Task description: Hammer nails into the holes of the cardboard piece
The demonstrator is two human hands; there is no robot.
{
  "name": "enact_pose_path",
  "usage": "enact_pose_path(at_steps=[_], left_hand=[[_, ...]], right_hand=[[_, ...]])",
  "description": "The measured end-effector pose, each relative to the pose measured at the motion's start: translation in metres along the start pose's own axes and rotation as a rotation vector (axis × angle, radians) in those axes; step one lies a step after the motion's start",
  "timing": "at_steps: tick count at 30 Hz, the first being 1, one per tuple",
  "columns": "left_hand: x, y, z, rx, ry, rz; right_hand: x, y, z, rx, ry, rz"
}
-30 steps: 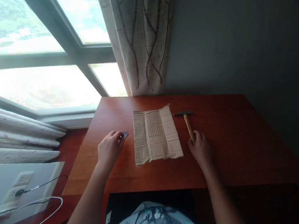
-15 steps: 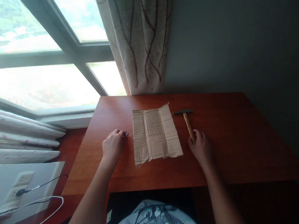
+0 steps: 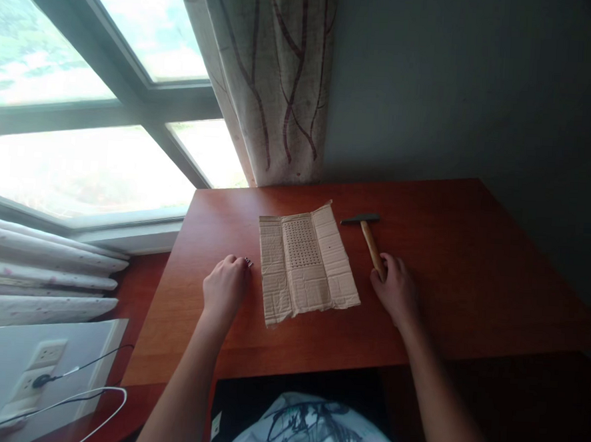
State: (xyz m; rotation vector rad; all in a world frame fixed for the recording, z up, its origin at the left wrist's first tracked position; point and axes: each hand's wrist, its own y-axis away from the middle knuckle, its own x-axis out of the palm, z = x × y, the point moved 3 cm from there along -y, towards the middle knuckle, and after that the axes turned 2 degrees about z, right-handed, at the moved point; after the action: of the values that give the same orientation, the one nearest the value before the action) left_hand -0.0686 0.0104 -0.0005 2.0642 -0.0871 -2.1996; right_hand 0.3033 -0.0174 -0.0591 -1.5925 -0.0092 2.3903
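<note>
A flattened piece of cardboard with a grid of small holes lies in the middle of a red-brown wooden table. My left hand rests left of it, fingers curled over a small bundle of dark nails that pokes out at the fingertips. To the right of the cardboard lies a hammer with a wooden handle and dark head. My right hand is closed on the near end of that handle, with the hammer flat on the table.
A patterned curtain hangs behind the table beside a large window. At lower left are a wall socket with a plugged cable and folded curtain fabric. A grey wall stands at right.
My left hand moved right toward the cardboard and closed further over the nails. My right hand and the hammer have stayed in place. The view drifted slightly.
</note>
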Motion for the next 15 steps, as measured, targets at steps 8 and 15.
enact_pose_path(at_steps=[8,15], left_hand=[[-0.024,0.008,0.015,-0.029,0.409,-0.26],[-0.05,0.015,-0.017,0.118,1.373,-0.182]], right_hand=[[-0.003,0.0,0.002,-0.001,0.003,0.005],[0.001,0.0,-0.002,0.013,-0.013,0.005]])
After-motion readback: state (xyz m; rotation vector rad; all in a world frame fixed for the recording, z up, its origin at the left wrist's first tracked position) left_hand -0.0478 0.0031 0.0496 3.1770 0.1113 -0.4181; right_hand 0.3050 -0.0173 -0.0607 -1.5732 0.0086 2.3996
